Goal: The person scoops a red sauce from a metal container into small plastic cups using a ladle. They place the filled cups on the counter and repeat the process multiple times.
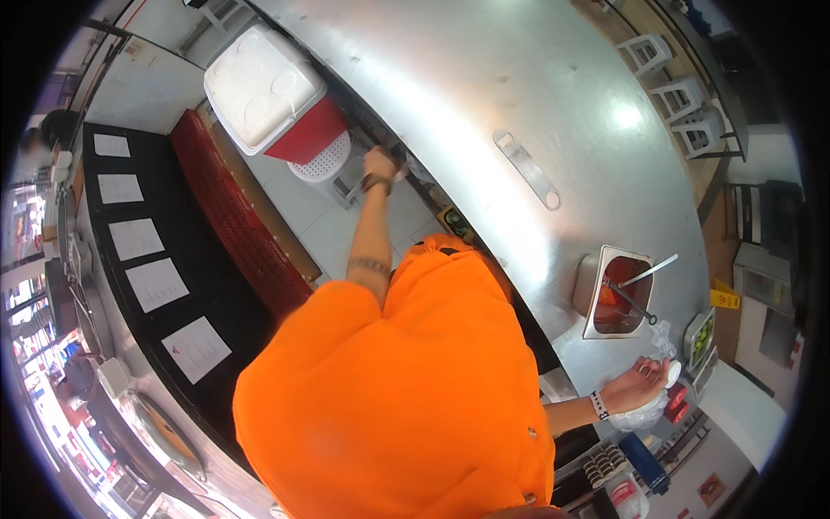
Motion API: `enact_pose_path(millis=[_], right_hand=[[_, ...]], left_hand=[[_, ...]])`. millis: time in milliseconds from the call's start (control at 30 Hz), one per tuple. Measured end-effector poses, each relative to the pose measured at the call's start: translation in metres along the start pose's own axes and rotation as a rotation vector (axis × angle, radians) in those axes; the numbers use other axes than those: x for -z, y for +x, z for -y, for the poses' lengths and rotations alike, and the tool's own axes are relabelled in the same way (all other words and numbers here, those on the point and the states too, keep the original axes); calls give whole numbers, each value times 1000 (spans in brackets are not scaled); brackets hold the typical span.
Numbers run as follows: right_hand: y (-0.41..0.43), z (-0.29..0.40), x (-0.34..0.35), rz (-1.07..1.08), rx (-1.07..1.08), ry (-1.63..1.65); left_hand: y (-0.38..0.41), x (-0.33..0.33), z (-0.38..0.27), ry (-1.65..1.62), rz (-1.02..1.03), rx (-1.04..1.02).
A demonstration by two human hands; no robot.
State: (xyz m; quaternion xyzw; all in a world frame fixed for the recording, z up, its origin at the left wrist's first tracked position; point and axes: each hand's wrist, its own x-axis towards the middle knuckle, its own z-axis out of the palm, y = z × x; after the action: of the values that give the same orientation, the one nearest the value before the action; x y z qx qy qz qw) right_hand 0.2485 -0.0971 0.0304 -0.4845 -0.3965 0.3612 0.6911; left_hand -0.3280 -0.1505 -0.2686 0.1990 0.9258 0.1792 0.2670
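My left hand reaches down beside the steel counter's edge, near the shelf under it. Its fingers are curled and blurred; whether they hold the pale thing beside them I cannot tell. My right hand is palm up with loosely bent fingers, over a clear plastic bag and beside a white round lid. Near it on the counter stands a steel container with red sauce and two long-handled utensils. A flat metal bottle opener lies farther up the steel counter.
At the upper left, a red and white cooler rests on a white plastic stool. Paper sheets lie on a black counter to the left. A tray of green limes and red lids are at the right.
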Motion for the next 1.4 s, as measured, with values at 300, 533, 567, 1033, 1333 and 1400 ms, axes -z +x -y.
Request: enact_pose_path(millis=[300, 533, 567, 1033, 1333, 1400], right_hand=[[-24, 15, 27, -140, 71, -66], [-46, -2, 70, -374, 94, -134], [-44, -12, 69, -391, 78, -137], [-38, -106, 45, -398, 27, -947], [-40, -105, 50, -425, 17, -1003], [-41, -100, 45, -445, -14, -934]], left_hand=[[61, -85, -50, -489, 0, -112], [40, -26, -3, -1337, 44, -55], [60, 6, 36, -1168, -303, 11], [-162, 157, -387, -1471, 178, -1096], [-374, -132, -548, 192, 951, -2296], [-392, -191, -573, 307, 895, -2398]])
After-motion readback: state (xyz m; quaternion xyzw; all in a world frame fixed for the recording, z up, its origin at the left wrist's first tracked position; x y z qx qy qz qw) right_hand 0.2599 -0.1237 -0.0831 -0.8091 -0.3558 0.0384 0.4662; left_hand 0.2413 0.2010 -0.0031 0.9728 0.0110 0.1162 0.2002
